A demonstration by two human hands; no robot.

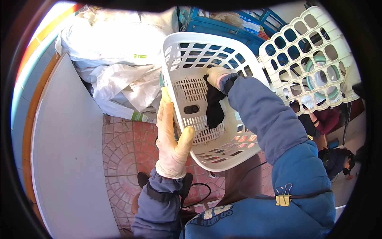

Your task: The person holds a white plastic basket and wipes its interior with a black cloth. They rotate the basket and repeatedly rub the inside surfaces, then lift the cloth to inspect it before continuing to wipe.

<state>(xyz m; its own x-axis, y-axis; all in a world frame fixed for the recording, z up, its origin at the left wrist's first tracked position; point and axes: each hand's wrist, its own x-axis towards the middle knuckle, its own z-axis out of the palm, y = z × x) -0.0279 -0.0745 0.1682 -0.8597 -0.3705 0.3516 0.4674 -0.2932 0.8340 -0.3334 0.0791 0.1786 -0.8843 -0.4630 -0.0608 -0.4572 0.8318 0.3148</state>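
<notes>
A white plastic basket (pixel 232 149) with slotted sides is held tilted in front of me, its latticed lid (pixel 301 56) swung out to the right. My left hand (pixel 173 140), in a pale glove with yellowed fingertips, lies against the basket's left rim with its thumb over the edge. Inside the basket, my right hand (pixel 218 77), also gloved, is closed on a black cloth (pixel 215 107) that hangs down over the basket's slotted bottom. The right fingertips are partly hidden.
Full white woven sacks (pixel 116 38) are piled at the upper left, beside a grey panel (pixel 68 149). A blue metal crate (pixel 215 30) holding bags stands behind the basket. Red patterned paving (pixel 128 149) lies below. Two other people (pixel 335 161) are at the right.
</notes>
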